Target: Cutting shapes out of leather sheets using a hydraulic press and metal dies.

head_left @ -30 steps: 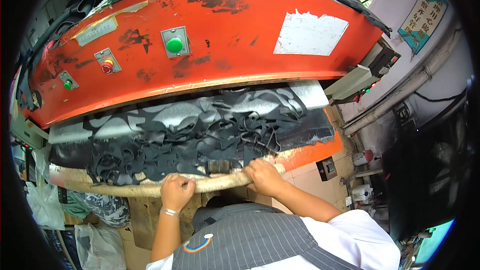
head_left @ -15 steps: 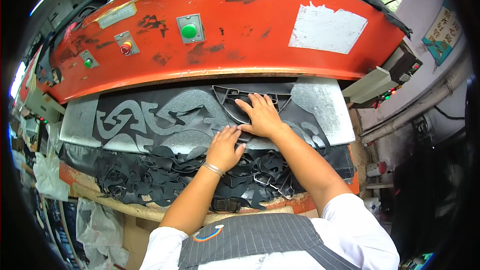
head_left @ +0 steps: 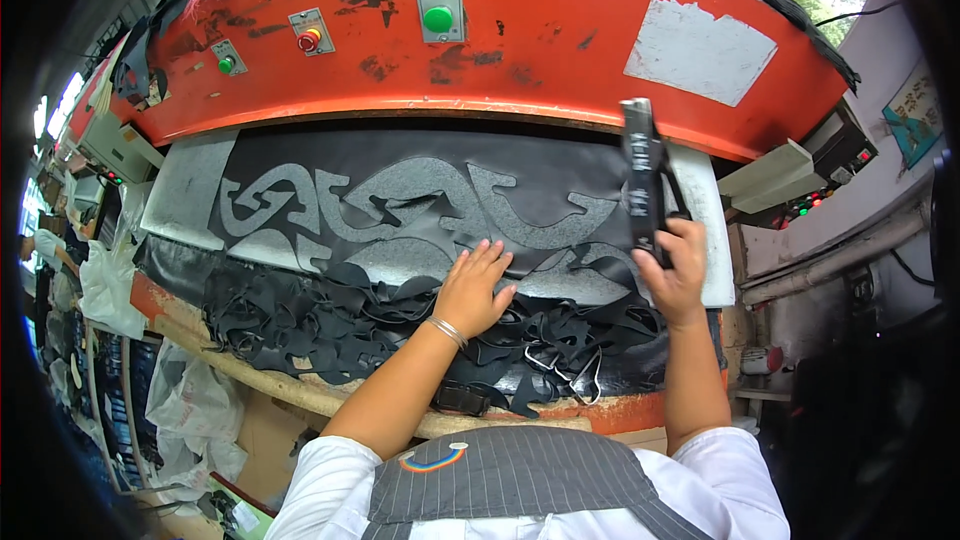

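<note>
My right hand (head_left: pixel 676 275) grips a cutting die (head_left: pixel 642 170) by its near end. The die is held up on edge over the right part of a black leather-like sheet (head_left: pixel 560 155), its dark side wall facing left. Curved shapes have been cut out of the sheet, and the pale grey cutting board (head_left: pixel 190 185) shows through the gaps. My left hand (head_left: pixel 472 290) lies flat with fingers stretched on the sheet's near edge, holding nothing.
An orange-red press beam (head_left: pixel 390 90) with green buttons and a red knob spans the far side. Black scraps (head_left: pixel 290 315) heap along the near edge, with a thin metal frame (head_left: pixel 575 375) on them. A control box (head_left: pixel 780 170) sits at the right.
My right hand has lifted the cutting die off the sheet and moved it right, turning it on edge. A curved cut-out shows where it lay. My left hand stays on the sheet.
</note>
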The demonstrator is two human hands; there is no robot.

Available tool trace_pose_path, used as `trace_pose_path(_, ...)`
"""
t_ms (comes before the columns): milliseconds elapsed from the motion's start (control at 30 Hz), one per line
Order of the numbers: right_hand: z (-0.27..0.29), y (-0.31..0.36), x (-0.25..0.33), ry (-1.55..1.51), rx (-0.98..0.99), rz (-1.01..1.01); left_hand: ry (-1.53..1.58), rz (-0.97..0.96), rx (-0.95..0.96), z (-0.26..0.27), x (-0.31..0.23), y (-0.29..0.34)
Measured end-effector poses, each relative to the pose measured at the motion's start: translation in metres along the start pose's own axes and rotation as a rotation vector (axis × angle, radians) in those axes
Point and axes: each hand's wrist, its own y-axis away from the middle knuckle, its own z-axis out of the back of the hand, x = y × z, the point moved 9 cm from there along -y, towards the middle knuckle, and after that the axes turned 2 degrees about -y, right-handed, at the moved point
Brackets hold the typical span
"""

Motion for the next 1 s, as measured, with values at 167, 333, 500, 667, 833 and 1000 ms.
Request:
trace_pose_path(167, 0.014, 0.012, 0.047, -0.051, 0.022, -0.066, 0.389, 0.009, 0.129, 0.019, -0.018, 0.018)
trace_pose_path(333, -0.091, -0.005, 0.179, -0.347, 0.214, 0.121, 1.297, 0.131, 0.015, 0.086, 0.013, 0.082)
trace_pose_path(500, -0.201, -0.019, 0.332, -0.624, 0.277, 0.228, 1.569, 0.246, -0.433, 0.206, 0.096, 0.172)
trace_pose_path(667, -0.285, -0.027, 0.437, -0.608, 0.439, 0.367, 1.01, 0.351, -0.664, 0.34, 0.25, 0.269)
trace_pose_path(833, -0.336, -0.011, 0.435, -0.384, 0.631, 0.268, 0.141, 0.583, -0.564, 0.434, 0.444, 0.346)
trace_pose_path(1000, -0.311, -0.011, 0.378, -0.088, 0.607, 0.016, -0.402, 0.737, -0.265, 0.438, 0.59, 0.364)
